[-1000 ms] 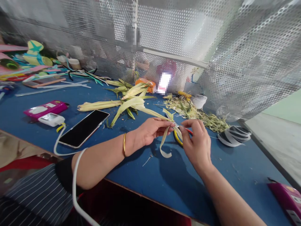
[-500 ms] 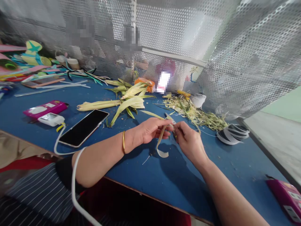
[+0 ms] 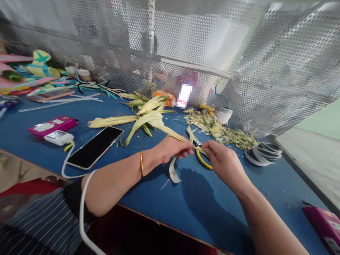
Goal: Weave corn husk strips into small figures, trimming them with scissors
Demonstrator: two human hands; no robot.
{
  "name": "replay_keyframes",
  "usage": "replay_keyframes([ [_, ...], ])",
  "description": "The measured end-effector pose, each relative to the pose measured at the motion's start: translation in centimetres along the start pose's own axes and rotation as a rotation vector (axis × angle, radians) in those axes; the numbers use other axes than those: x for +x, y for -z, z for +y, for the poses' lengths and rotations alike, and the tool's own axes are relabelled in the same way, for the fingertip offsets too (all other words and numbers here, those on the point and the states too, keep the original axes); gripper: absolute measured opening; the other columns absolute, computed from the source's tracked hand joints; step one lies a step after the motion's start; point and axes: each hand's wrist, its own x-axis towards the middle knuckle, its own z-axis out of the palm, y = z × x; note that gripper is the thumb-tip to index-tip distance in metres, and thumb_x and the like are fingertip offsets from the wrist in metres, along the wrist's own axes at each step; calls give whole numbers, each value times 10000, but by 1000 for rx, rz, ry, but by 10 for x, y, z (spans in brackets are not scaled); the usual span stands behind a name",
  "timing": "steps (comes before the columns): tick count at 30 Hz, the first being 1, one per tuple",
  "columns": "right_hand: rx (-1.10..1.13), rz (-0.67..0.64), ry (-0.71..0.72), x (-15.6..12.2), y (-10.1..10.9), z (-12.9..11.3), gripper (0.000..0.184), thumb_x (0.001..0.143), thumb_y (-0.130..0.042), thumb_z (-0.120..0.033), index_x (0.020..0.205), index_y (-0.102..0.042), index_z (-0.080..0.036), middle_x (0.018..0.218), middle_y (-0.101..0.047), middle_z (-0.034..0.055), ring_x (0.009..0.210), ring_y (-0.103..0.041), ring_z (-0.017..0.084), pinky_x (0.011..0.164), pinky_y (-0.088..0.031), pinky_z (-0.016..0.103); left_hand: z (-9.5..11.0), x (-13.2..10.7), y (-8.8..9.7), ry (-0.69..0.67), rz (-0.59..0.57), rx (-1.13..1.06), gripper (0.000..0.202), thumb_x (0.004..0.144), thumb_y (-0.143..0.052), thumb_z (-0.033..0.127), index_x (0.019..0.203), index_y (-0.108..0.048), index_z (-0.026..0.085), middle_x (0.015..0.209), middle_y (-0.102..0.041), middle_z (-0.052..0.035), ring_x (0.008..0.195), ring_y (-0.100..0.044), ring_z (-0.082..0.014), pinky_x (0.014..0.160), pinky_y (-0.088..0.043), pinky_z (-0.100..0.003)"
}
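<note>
My left hand is closed on a pale leaf strip whose loose end curls down to the blue table. My right hand pinches the same strip just to the right, fingertips almost meeting the left ones. The strip runs back toward a bunch of yellow-green leaves behind my hands. Yellow-handled scissors lie on the table under my right fingers. A gold bangle sits on my left wrist.
A black phone with a white cable lies to the left, beside a pink case and white charger. Leaf scraps pile at the back right, near a roll of white strip. Perforated metal screens wall the table.
My hands drew apart a little along the strip, and its hanging end dropped lower and leftward. The scissors show again under my right hand.
</note>
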Motion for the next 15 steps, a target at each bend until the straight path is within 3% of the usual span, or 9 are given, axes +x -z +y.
replay_keyframes([
  [6,-12,18,0,0,-1,7,225,923,-408,-292,791,-579,-228,683,-636,11,599,-548,160,554,-331,248,1,4,7,116,-79,-164,133,785,-667,192,671,-648,127,617,-669,-25,475,-554,-80,465,-407,-207],
  [10,-41,29,-41,0,-3,9,207,924,-416,-301,812,-579,-238,675,-624,-1,592,-535,158,541,-312,246,2,5,11,176,-148,-269,243,857,-620,325,788,-708,109,721,-716,-72,543,-621,-117,536,-479,-241],
  [15,71,-29,-53,0,-4,2,260,940,-408,-375,768,-547,-239,618,-579,-19,542,-485,143,531,-321,237,0,4,10,129,-106,-260,207,804,-689,303,807,-711,97,727,-705,-58,527,-603,-102,540,-479,-236],
])
